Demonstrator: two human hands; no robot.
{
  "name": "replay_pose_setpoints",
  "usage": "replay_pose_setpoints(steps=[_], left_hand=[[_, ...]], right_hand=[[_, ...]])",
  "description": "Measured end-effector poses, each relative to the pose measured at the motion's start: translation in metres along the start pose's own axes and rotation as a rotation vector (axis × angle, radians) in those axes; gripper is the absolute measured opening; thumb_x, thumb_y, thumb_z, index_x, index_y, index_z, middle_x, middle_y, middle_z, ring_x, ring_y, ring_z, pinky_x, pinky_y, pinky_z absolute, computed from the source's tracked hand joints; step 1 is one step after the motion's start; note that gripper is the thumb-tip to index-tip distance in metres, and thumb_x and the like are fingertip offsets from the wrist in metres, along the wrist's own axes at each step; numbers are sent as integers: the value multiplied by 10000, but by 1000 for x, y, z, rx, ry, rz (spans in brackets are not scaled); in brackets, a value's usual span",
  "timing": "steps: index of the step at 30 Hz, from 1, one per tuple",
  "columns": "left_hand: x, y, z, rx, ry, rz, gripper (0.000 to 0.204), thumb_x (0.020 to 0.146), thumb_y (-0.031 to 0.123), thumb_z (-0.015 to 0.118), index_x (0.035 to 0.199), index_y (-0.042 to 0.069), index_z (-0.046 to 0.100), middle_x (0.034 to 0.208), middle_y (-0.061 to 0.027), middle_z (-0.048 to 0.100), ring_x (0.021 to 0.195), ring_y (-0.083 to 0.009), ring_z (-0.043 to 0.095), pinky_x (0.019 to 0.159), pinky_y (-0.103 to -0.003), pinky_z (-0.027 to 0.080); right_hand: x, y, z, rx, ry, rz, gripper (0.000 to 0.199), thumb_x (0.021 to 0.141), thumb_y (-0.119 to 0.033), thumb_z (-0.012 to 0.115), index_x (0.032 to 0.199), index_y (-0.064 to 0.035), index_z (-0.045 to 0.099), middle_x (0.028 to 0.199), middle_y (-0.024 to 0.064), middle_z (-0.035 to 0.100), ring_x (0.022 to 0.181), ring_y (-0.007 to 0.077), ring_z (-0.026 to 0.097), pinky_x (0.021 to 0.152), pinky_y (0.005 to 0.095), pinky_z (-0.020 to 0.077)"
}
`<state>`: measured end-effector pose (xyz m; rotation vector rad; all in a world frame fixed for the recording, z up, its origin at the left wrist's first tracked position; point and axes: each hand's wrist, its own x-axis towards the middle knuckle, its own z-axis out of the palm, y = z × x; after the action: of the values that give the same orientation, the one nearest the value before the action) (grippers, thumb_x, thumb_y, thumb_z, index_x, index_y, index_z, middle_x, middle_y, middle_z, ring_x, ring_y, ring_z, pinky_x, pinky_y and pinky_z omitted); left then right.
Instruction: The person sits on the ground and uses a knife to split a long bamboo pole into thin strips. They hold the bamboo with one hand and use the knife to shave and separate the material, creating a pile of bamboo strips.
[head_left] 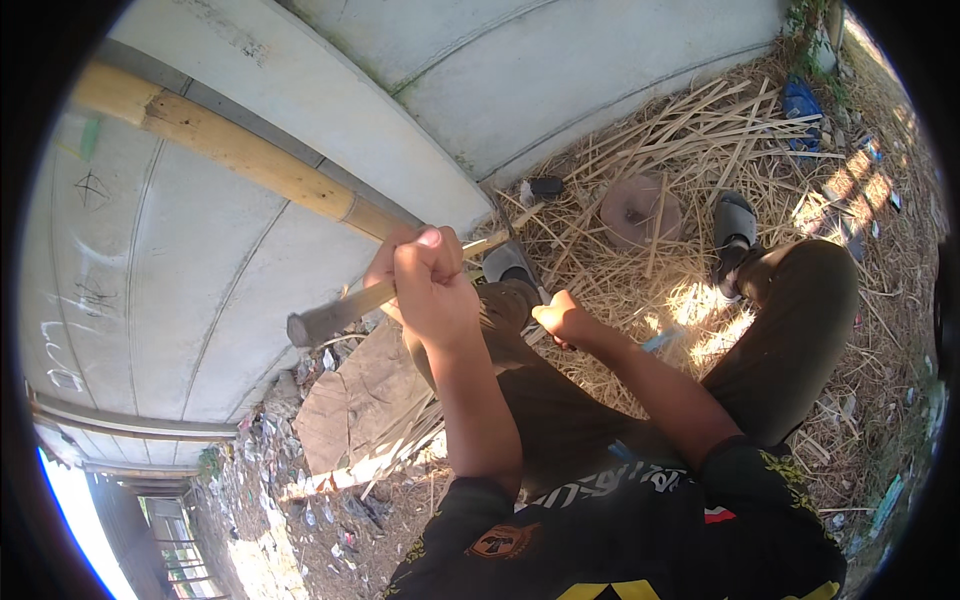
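My left hand (430, 280) is closed in a fist around a split bamboo strip (345, 312). One end of the strip is greyish and points to the lower left; its other, paler end slants up to the right, past my left shoe (508, 262). Lower and to the right, my right hand (568, 320) is closed on the handle end of a knife. Its long, narrow, dark blade (518, 238) runs up and away from that hand and crosses the strip near its far end. My right fingers are partly hidden.
A thick bamboo pole (250, 150) slants along the pale panel wall (180, 270) on the left. Beyond my feet lie a round reddish disc (640, 212), a small black object (546, 187), cut bamboo strips (690, 125) and shavings. Brown cardboard (350, 405) lies at left, near scattered litter.
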<state>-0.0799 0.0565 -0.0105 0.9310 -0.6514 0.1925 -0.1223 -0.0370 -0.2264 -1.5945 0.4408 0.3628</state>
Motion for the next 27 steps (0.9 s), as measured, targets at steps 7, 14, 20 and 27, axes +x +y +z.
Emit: replay_pose_setpoints(steps=[7,14,20,27], left_hand=[[-10,3,17,231,-61,9,352,771,20,488,585,108,202,506,21,186,440,-84,181,440,-289,137],[2,14,7,34,65,24,398,773,9,550,562,99,225,510,24,245,461,-66,192,441,-270,130],[9,9,-7,114,213,180,386,903,66,527,602,92,286,503,25,242,456,-56,173,441,-276,136],[-6,26,15,192,231,103,397,910,42,516,621,124,256,503,31,218,455,-61,146,435,-277,145]], right_hand=[[-58,-79,-72,233,37,192,229,808,-144,622,655,-61,473,529,-14,383,382,81,315,354,265,231],[-46,-54,-82,1177,-613,46,323,918,-182,543,651,-175,362,473,-73,337,335,32,279,308,225,242],[-98,-132,-86,562,739,-658,314,941,-308,630,790,-101,450,525,-36,395,360,59,318,337,243,284],[10,20,-8,537,-66,-28,261,897,-195,537,717,-7,536,499,25,454,372,154,411,374,365,352]])
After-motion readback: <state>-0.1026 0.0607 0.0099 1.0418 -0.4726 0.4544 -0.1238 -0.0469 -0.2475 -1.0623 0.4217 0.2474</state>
